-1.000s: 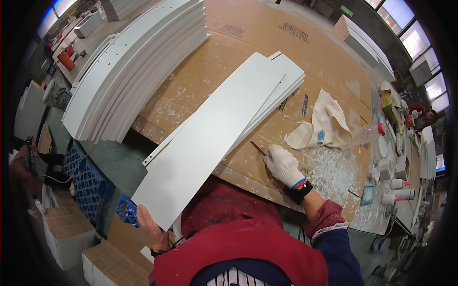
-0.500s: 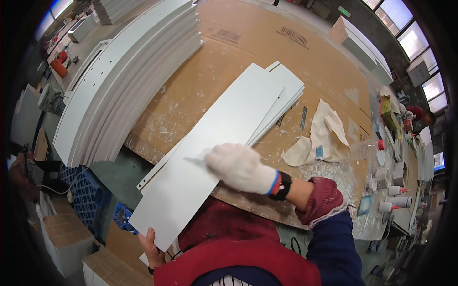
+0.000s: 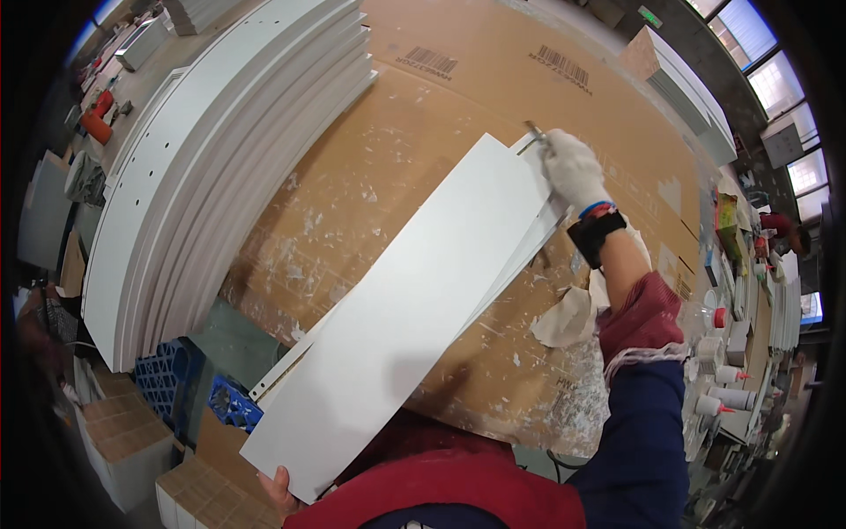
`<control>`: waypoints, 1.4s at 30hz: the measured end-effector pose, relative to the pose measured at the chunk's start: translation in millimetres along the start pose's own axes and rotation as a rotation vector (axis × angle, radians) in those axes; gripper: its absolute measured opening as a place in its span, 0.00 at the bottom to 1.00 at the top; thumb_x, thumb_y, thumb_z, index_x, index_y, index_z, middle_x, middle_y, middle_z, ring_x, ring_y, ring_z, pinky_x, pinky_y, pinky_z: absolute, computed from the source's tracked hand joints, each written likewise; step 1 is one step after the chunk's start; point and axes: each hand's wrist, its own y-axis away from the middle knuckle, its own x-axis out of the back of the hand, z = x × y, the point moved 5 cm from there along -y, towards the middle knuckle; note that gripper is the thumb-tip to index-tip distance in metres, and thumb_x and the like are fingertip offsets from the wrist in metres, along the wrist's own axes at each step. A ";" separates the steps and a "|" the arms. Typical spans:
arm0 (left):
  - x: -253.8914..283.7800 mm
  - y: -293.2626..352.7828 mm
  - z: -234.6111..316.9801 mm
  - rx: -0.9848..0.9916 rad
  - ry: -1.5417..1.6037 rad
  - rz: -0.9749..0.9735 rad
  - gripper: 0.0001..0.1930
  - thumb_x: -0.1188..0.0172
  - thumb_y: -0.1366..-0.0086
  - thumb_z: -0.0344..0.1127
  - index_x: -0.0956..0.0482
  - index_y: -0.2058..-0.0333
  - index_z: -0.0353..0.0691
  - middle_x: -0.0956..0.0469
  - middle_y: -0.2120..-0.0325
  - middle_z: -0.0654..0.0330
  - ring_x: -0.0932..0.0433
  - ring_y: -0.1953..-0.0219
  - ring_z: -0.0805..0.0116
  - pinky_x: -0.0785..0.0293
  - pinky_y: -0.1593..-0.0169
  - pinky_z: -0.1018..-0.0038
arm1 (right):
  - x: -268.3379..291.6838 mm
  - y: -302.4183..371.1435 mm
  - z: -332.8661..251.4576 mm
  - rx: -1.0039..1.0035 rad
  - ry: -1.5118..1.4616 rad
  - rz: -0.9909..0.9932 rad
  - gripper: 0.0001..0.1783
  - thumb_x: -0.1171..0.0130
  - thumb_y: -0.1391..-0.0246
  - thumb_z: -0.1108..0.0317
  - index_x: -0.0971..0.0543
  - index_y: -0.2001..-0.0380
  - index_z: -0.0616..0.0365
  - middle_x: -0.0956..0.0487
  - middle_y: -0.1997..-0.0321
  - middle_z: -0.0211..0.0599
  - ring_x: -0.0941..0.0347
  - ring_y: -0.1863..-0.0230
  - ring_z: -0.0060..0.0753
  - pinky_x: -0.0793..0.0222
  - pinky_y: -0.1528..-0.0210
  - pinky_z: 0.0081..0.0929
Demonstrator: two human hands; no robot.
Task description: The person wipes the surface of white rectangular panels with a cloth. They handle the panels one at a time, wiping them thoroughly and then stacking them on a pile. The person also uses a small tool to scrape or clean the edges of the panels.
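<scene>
A long white panel [image 3: 388, 309] lies slantwise, its near end reaching past the table edge toward my body. My bare left hand [image 3: 280, 494] grips that near end, thumb on top and fingers hidden beneath. At the far end, my right hand [image 3: 571, 167] in a white glove is closed around a thin metal blade-like tool [image 3: 532, 130], mostly hidden in the fist. The hand sits at the far right corner of the panels. Beneath the top panel, another white panel [image 3: 280, 374] sticks out, with a slot and holes along its edge.
Cardboard [image 3: 344, 167] with white flecks covers the table. On the left rises a tall stack of curved-looking white panels [image 3: 167, 176]. A cream cloth [image 3: 568, 316] lies right of my work, near a clear bottle with a red cap [image 3: 719, 317] and glue bottles [image 3: 710, 406]. Blue plastic crates [image 3: 167, 379] stand below left.
My right hand has moved from the panel's middle to its far end, carrying the tool. The top panel has shifted slightly toward me, with my left hand still on its near end.
</scene>
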 end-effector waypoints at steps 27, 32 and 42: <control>5.5 -13.2 -0.1 0.020 0.008 0.021 0.34 0.46 0.42 0.44 0.44 0.43 0.28 0.31 0.52 0.46 0.27 0.53 0.56 0.29 0.51 0.63 | 6.4 28.2 -3.1 0.087 0.025 -0.100 0.05 0.51 0.46 0.69 0.26 0.70 0.56 0.24 0.75 0.44 0.24 0.73 0.42 0.29 0.69 0.34; 4.4 -12.9 -0.7 0.005 0.007 0.015 0.34 0.46 0.42 0.44 0.44 0.43 0.28 0.31 0.52 0.46 0.27 0.54 0.57 0.29 0.52 0.63 | 17.0 45.4 -10.5 -0.035 -0.350 -0.356 0.07 0.47 0.47 0.64 0.26 0.72 0.55 0.24 0.73 0.40 0.25 0.71 0.36 0.29 0.66 0.33; 0.1 -16.9 -0.8 0.007 0.009 -0.026 0.33 0.48 0.41 0.45 0.43 0.43 0.28 0.31 0.53 0.45 0.26 0.54 0.57 0.28 0.52 0.64 | 14.1 31.0 28.7 0.060 0.007 -0.155 0.06 0.52 0.47 0.69 0.26 0.71 0.58 0.23 0.73 0.43 0.24 0.69 0.42 0.29 0.67 0.35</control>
